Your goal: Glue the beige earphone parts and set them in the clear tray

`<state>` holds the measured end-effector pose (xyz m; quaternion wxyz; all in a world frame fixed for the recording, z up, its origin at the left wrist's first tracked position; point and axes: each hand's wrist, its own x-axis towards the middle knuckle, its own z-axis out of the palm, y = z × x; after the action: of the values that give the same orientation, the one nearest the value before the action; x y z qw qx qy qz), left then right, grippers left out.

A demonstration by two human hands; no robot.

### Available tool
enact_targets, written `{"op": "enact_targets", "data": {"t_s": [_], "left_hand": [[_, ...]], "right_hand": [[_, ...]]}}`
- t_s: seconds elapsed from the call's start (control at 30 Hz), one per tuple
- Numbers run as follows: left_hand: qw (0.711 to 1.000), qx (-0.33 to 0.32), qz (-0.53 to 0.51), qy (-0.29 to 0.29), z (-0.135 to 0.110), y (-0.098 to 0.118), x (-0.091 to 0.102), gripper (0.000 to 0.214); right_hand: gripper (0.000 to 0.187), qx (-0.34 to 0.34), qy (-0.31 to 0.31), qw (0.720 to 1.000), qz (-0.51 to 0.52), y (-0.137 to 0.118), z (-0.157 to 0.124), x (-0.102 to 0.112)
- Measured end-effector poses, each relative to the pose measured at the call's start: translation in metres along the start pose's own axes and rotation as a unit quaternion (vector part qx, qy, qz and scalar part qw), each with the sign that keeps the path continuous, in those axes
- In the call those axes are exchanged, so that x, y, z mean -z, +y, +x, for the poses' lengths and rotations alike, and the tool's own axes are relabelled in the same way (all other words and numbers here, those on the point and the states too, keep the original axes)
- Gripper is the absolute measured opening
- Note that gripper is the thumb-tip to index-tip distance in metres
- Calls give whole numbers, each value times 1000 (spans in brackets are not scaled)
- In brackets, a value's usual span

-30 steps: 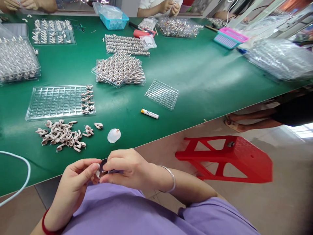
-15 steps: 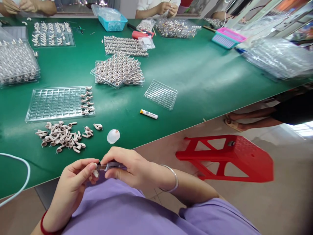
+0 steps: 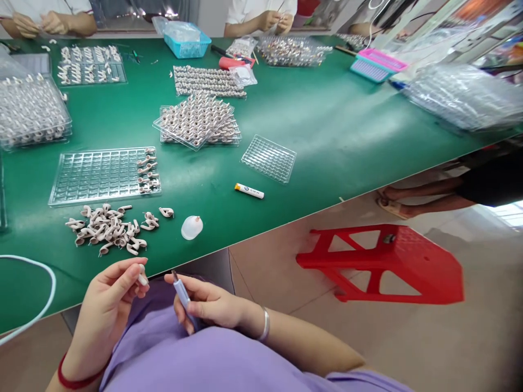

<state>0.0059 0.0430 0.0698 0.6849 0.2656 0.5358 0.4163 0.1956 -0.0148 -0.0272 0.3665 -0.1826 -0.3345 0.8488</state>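
Note:
My left hand (image 3: 118,291) pinches a small white earbud shell (image 3: 142,276) between thumb and fingers, just off the table's near edge. In my right hand (image 3: 208,302) is a lavender-handled utility knife (image 3: 182,294), its dark tip pointing up and away from me. Knife and shell are apart. Just beyond my left hand lies a loose pile of beige earbud shells (image 3: 108,228). Behind the pile is a clear plastic tray (image 3: 96,177), with shells only in its right-hand columns. A small translucent white cup-like piece (image 3: 191,227) lies right of the pile.
A white marker-like tube (image 3: 250,191) and a small clear tray (image 3: 269,158) lie to the right. Stacked filled trays (image 3: 198,120) stand farther back, near a blue basket (image 3: 188,46). A red stool (image 3: 379,261) is at the right, and a white cable (image 3: 44,267) at the left. Co-workers' hands (image 3: 272,22) show across the table.
My hands have moved apart: the left to the left with the white shell, the right slightly down with the knife. The knife has swung from roughly level to pointing up.

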Motion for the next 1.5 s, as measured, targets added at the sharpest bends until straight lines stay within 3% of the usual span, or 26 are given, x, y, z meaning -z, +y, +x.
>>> {"op": "enact_targets", "data": {"t_s": [0.23,0.5,0.9,1.23,1.37,1.5], "left_hand": [[1000,14,-12,-19,1,-2,3,30],[999,45,-6,-16,-3,1,-4,32],[998,63,12,-28,-5,1,-10,31],[998,53,21,-35,-8,1,-11,28],[997,63,20,-32,-7,1,-11,29],[997,67,11,-46,-7,1,-11,29]], "right_hand": [[51,15,59,985,-164,-55,8,-14],[47,48,11,934,-353,-84,6,-23],[40,66,5,925,-373,-93,7,-21],[18,100,12,889,-446,-106,6,-28],[19,121,-6,869,-480,-103,10,-28],[24,142,8,830,-539,-105,10,-32]]}}
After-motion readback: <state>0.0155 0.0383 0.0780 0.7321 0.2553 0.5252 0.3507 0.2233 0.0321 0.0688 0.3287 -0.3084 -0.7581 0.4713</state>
